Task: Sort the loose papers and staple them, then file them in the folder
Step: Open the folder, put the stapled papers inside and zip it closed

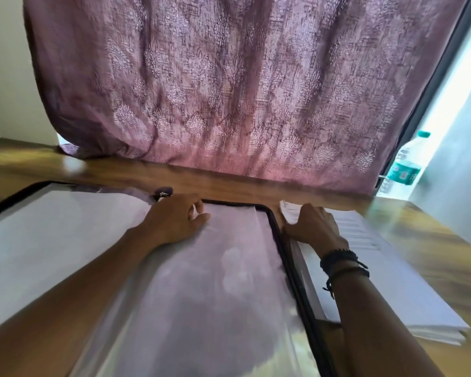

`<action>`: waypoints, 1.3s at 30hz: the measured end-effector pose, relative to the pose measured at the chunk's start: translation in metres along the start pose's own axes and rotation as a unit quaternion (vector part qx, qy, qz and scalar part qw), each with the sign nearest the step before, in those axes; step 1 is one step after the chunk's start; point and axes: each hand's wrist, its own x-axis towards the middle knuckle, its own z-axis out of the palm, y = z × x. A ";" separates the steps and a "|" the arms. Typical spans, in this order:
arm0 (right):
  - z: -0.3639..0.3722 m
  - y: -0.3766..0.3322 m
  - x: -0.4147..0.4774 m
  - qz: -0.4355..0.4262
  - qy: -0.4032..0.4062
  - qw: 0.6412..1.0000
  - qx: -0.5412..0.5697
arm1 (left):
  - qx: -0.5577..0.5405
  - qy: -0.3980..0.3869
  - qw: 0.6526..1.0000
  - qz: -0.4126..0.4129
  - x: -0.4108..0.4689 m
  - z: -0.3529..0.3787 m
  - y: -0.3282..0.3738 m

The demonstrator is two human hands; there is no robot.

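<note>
Folder lies open on desk. L hand pinches top edge of clear sleeve, prob. to keep pocket open. R hand grips papers stacked just right of folder, thumb at edge, prob. to lift them in.

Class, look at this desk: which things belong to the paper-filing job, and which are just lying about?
Belongs to the job: folder, lying open; paper stack; left hand on the folder; right hand gripping the paper stack.
Just lying about: water bottle; curtain.
</note>
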 end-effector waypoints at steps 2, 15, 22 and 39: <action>-0.003 0.000 0.000 0.009 0.019 0.999 0.026 | 0.005 0.002 1.000 0.005 -0.001 -0.002 0.001; -0.035 -0.036 -0.010 -0.035 0.109 0.903 0.414 | -0.336 -0.013 0.940 -0.048 -0.005 -0.009 0.039; -0.013 -0.082 -0.041 -0.132 -0.122 0.767 0.615 | -0.534 -0.156 0.826 -0.092 -0.022 -0.017 0.071; -0.008 -0.040 -0.014 -0.147 -0.156 0.783 0.583 | -0.642 0.046 0.760 -0.090 -0.005 -0.055 0.030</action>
